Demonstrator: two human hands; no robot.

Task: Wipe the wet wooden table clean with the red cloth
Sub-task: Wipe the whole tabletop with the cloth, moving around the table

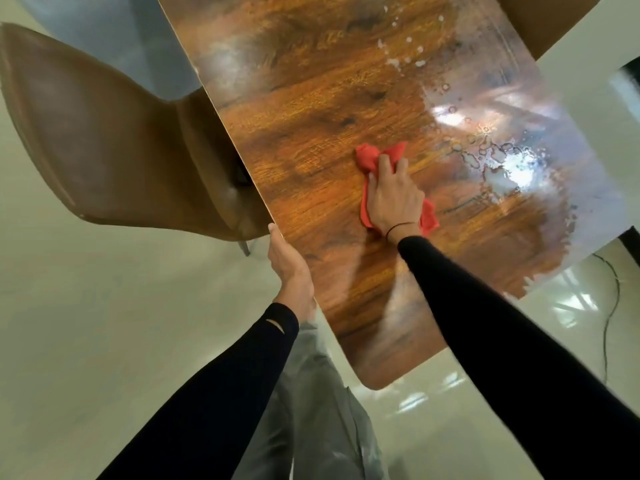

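The wooden table (311, 116) runs from the top of the view down to a rounded near corner. Water drops and a shiny wet film (491, 147) cover its right side. The red cloth (372, 155) lies crumpled near the table's middle. My right hand (391, 195) lies on top of it, fingers curled over the cloth, pressing it to the wood. My left hand (289, 268) holds the table's left edge; its fingers are hidden under the edge.
A brown leather chair (104, 140) stands pushed against the table's left side. A cardboard box (540, 19) sits at the table's far right corner. A thin cable (609, 306) lies on the pale floor to the right.
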